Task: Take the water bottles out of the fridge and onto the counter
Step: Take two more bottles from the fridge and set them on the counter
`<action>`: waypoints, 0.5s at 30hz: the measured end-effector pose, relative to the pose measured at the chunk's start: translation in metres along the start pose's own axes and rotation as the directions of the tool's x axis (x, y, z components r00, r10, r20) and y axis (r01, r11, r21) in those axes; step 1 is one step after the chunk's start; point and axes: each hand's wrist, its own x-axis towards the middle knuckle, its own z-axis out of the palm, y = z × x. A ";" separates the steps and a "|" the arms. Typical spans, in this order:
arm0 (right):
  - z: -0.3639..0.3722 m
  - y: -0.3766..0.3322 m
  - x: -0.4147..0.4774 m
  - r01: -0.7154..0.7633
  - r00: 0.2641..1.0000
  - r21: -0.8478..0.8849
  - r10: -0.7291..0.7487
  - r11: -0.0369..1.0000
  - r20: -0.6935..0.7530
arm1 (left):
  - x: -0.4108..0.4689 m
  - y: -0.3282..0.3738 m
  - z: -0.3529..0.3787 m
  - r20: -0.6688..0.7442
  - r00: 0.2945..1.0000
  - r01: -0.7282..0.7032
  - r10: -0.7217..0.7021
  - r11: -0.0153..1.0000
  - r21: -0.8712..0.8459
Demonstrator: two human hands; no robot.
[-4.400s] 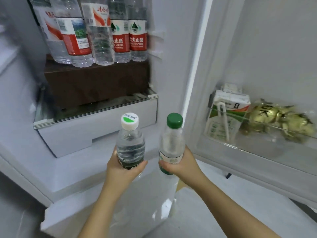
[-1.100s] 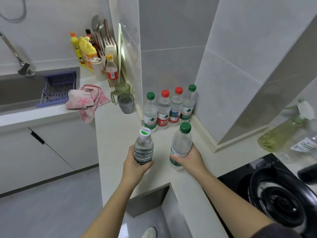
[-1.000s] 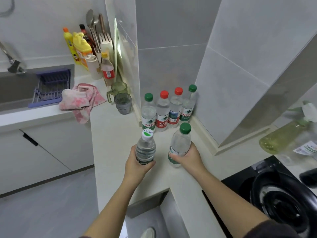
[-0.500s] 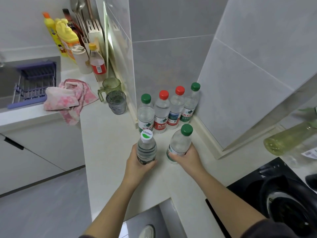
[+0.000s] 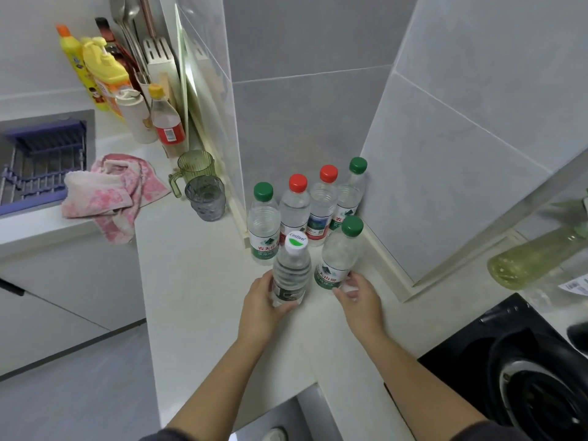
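The left hand (image 5: 262,302) grips a clear plastic water bottle with a white-and-green cap (image 5: 291,272), upright on the pale counter (image 5: 197,281). The right hand (image 5: 358,296) lies at the base of a clear green-capped water bottle (image 5: 339,259) just beside it, though I cannot tell whether it grips or merely touches. Both bottles are just in front of a row of four capped bottles (image 5: 294,211).
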 end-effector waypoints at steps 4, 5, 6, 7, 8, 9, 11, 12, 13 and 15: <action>-0.001 -0.004 0.014 -0.005 0.998 0.060 0.001 0.998 0.066 | 0.027 0.015 0.024 -0.008 0.999 -0.047 0.047 0.999 -0.004; 0.001 -0.006 0.018 0.000 0.998 0.071 -0.005 0.998 0.068 | 0.032 0.017 0.028 -0.015 0.999 -0.049 0.049 0.999 0.003; 0.002 -0.006 0.021 0.005 0.998 0.079 -0.010 0.997 0.064 | 0.037 0.018 0.030 -0.020 0.999 -0.047 0.047 0.999 0.009; 0.004 -0.006 0.025 0.010 0.998 0.084 -0.015 0.996 0.057 | 0.040 0.018 0.032 -0.024 0.999 -0.044 0.045 0.999 0.014; 0.006 -0.006 0.028 0.017 0.999 0.093 -0.021 0.996 0.046 | 0.043 0.018 0.034 -0.026 0.999 -0.045 0.045 0.999 0.018; 0.007 -0.005 0.030 0.023 0.999 0.106 -0.027 0.994 0.031 | 0.046 0.018 0.035 -0.026 0.999 -0.047 0.048 0.999 0.022; 0.009 -0.004 0.036 0.030 0.999 0.133 -0.031 0.991 0.008 | 0.052 0.021 0.038 -0.020 0.998 -0.053 0.053 0.998 0.031; 0.009 -0.004 0.039 0.028 1.000 0.135 -0.029 0.990 0.003 | 0.054 0.023 0.040 -0.016 0.998 -0.054 0.055 0.998 0.035; 0.010 -0.005 0.043 0.024 1.000 0.131 -0.024 0.991 -0.002 | 0.057 0.025 0.043 -0.013 0.998 -0.053 0.054 0.998 0.036; 0.010 -0.004 0.053 0.016 1.000 0.124 -0.012 0.992 -0.025 | 0.060 0.031 0.049 -0.014 0.999 -0.049 0.049 0.999 0.024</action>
